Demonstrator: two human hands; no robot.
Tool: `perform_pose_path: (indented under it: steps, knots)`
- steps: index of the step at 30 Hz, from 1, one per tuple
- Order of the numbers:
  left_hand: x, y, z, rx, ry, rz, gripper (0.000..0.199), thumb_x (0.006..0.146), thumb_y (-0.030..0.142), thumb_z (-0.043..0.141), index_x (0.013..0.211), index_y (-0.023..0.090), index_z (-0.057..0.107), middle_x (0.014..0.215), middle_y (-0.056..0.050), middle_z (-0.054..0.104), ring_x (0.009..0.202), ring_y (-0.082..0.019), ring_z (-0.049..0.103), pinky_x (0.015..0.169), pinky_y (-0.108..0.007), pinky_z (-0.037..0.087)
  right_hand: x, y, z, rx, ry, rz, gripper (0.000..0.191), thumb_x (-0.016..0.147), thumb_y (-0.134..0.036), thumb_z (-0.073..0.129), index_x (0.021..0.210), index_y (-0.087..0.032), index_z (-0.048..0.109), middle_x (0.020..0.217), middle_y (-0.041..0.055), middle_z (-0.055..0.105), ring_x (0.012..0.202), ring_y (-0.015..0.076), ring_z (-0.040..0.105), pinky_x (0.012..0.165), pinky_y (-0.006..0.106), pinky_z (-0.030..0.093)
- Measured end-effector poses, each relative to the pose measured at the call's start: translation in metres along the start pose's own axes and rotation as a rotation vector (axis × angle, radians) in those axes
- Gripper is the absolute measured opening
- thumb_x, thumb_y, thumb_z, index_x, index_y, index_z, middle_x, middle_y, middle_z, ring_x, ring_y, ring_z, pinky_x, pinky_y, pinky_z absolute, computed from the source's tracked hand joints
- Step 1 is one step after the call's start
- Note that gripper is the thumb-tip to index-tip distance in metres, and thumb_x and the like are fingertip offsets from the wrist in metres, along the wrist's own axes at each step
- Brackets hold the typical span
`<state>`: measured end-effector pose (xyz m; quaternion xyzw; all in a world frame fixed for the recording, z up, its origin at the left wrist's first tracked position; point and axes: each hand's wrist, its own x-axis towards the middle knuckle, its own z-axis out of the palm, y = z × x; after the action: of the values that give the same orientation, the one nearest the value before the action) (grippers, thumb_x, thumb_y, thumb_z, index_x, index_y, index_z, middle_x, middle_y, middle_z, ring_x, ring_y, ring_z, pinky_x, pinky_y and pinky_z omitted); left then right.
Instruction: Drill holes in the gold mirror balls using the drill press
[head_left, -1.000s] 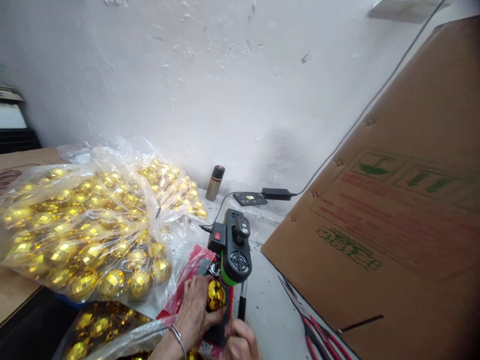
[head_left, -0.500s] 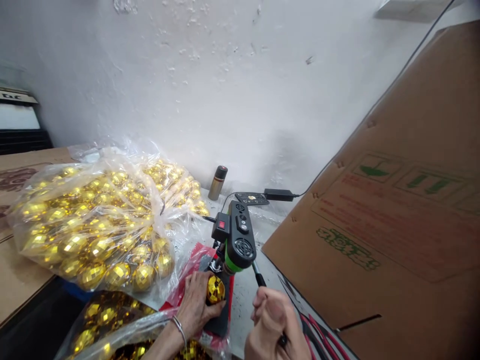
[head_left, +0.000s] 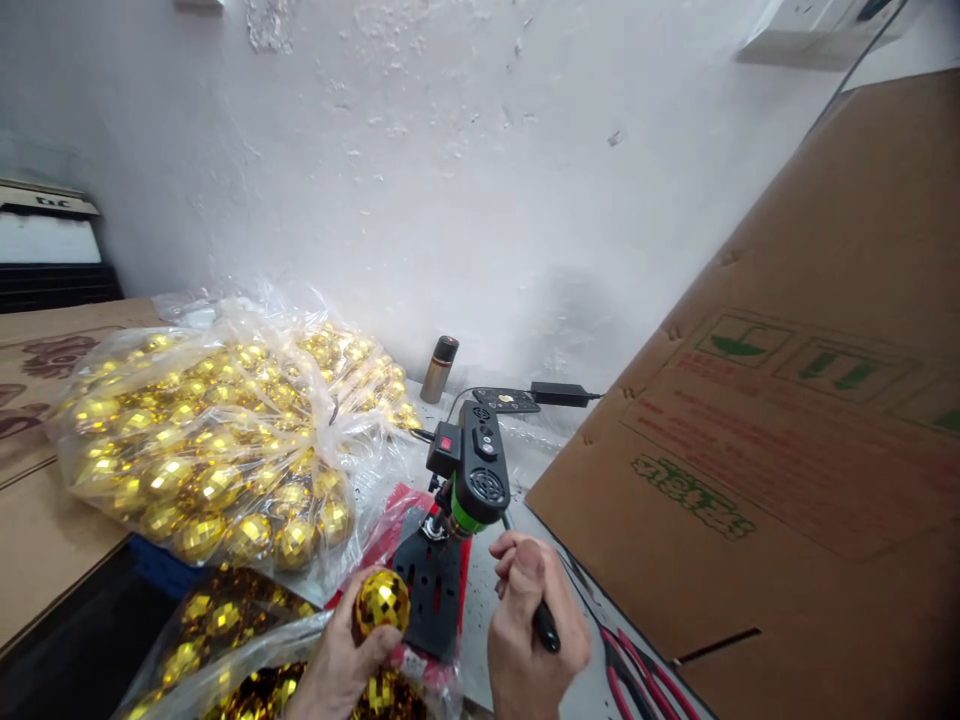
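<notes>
A gold mirrored ball (head_left: 382, 603) is gripped in my left hand (head_left: 346, 645), above the open bag of gold balls (head_left: 259, 690) at the bottom. My right hand (head_left: 536, 625) is closed round the black-handled lever (head_left: 547, 628) of a small bench drill press (head_left: 482, 460). The press has a black head with a green band and a red switch. Its slotted black base (head_left: 431, 590) stands on red plastic (head_left: 394, 515), just right of the ball. The drill tip is partly hidden under the head.
A large clear bag of gold balls (head_left: 217, 450) lies on the left. Behind the press are a spray can (head_left: 439, 368), a phone (head_left: 506, 400) and a black power adapter (head_left: 560, 393). A big cardboard box (head_left: 787, 400) flanks the right side. Red-handled pliers (head_left: 637, 675) lie at lower right.
My left hand has drawn the ball off the press base, down and left towards the open bag. My right hand remains on the lever, whose handle now sits at a different angle.
</notes>
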<state>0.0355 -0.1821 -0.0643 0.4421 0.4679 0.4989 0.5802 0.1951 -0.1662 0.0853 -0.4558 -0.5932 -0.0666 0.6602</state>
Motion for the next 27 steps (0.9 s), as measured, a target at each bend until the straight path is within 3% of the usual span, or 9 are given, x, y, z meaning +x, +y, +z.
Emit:
perform_pose_path:
  steps: [2,6,11,14,18,20,22,24,27]
  knots:
    - [-0.018,-0.001,-0.008,-0.218,-0.015,-0.152,0.09,0.064,0.088,0.079,0.12,0.02,0.066,0.084,-0.004,0.076,0.076,-0.025,0.072,0.067,-0.036,0.058,-0.002,0.001,0.0,0.015,0.006,0.012,0.033,0.107,-0.026,0.05,0.076,-0.021,0.059,0.068,-0.0025,0.059,0.057,0.0088,0.055,0.055,0.021,0.042]
    - [-0.036,0.002,-0.013,-0.531,0.057,-0.325,0.066,0.07,0.071,0.088,0.109,0.02,0.071,0.094,-0.005,0.077,0.077,-0.019,0.073,0.069,-0.03,0.058,-0.007,0.003,0.001,0.045,0.018,0.021,0.033,0.106,-0.024,0.052,0.074,-0.021,0.059,0.069,-0.001,0.06,0.062,0.0108,0.057,0.061,0.024,0.044]
    - [-0.039,0.014,-0.014,-0.8,0.085,-0.438,0.05,0.069,0.048,0.092,0.105,0.017,0.076,0.099,-0.009,0.081,0.084,-0.023,0.079,0.074,-0.031,0.062,-0.005,0.006,0.001,0.021,0.012,0.043,0.034,0.107,-0.03,0.053,0.075,-0.02,0.06,0.071,0.0009,0.062,0.062,0.0117,0.058,0.06,0.024,0.045]
    - [-0.043,0.023,-0.013,-0.828,0.06,-0.449,0.041,0.074,0.043,0.089,0.103,0.016,0.078,0.1,-0.01,0.083,0.093,-0.025,0.081,0.084,-0.033,0.064,-0.009,0.014,-0.001,0.001,0.027,0.122,0.026,0.101,-0.042,0.062,0.091,-0.019,0.067,0.089,0.0056,0.069,0.071,0.0142,0.066,0.061,0.025,0.05]
    - [-0.051,0.026,-0.006,-0.809,0.024,-0.456,0.044,0.075,0.046,0.09,0.106,0.017,0.079,0.105,-0.009,0.084,0.099,-0.026,0.081,0.09,-0.034,0.063,-0.059,0.023,-0.013,0.001,-0.108,0.265,0.062,0.095,-0.049,0.07,0.146,-0.017,0.055,0.096,0.0072,0.075,0.066,0.0147,0.068,0.059,0.024,0.056]
    - [-0.055,0.023,0.002,-0.784,-0.024,-0.482,0.048,0.075,0.051,0.09,0.109,0.019,0.08,0.109,-0.008,0.084,0.102,-0.027,0.081,0.093,-0.036,0.063,-0.101,0.021,-0.02,0.004,-0.331,0.308,0.059,0.098,-0.045,0.067,0.151,-0.022,0.053,0.095,0.0053,0.078,0.071,0.0166,0.074,0.064,0.025,0.061]
    - [-0.06,0.018,0.012,-0.707,-0.069,-0.519,0.052,0.078,0.058,0.086,0.113,0.021,0.08,0.112,-0.008,0.083,0.106,-0.03,0.079,0.094,-0.04,0.063,-0.138,0.015,-0.028,-0.007,-0.471,0.228,0.066,0.092,-0.048,0.073,0.151,-0.024,0.055,0.123,0.0111,0.077,0.103,0.0248,0.078,0.081,0.03,0.066]
    - [-0.066,0.013,0.023,-0.603,-0.117,-0.571,0.057,0.08,0.066,0.081,0.117,0.023,0.078,0.113,-0.008,0.082,0.111,-0.032,0.078,0.096,-0.044,0.063,-0.163,0.009,-0.037,-0.012,-0.533,0.159,0.072,0.085,-0.045,0.08,0.15,-0.025,0.057,0.134,0.0113,0.074,0.116,0.0282,0.076,0.091,0.032,0.066]
    - [-0.076,0.007,0.031,-0.534,-0.183,-0.647,0.073,0.078,0.085,0.07,0.119,0.025,0.076,0.114,-0.008,0.082,0.114,-0.032,0.077,0.099,-0.047,0.061,-0.175,0.009,-0.058,-0.017,-0.533,0.188,0.064,0.084,-0.039,0.082,0.144,-0.028,0.063,0.129,0.0079,0.077,0.112,0.025,0.077,0.09,0.029,0.065]
